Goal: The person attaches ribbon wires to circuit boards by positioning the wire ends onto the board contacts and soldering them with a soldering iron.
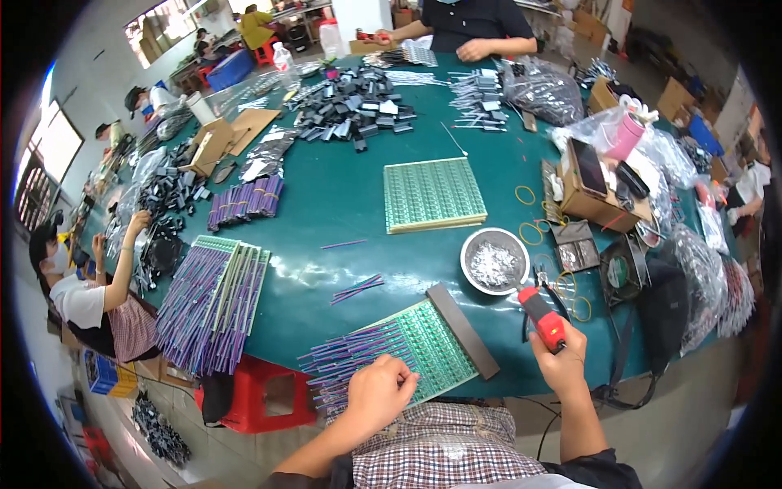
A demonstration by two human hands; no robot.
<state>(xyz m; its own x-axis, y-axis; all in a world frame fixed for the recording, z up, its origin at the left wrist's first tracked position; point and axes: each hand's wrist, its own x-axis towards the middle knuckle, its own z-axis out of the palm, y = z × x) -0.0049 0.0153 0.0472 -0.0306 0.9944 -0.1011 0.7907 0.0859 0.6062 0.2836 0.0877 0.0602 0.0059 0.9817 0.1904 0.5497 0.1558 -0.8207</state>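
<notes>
My right hand (562, 359) is wrapped round a red-and-black soldering gun (541, 316). Its tip points into the rim of a round metal bowl (467, 269) holding silvery-white scraps (495, 262). Over the near edge of a green circuit board panel (444, 350), my left hand (381, 394) is closed, thumb and forefinger together; whatever they pinch is too small to make out. Purple wires (354, 346) stick out leftward from the panel's left half. A dark bar (463, 330) lies along its right edge. Several loose purple wires (357, 289) rest beyond it.
A stack of bare green panels (434, 194) sits mid-table. Wired panels (213, 306) overhang the left edge above a red stool (273, 399). Pliers (554, 295), rubber bands (531, 235) and a cardboard box (599, 204) lie right. Dark metal pieces (350, 102) are heaped far off; co-workers (476, 33) sit around.
</notes>
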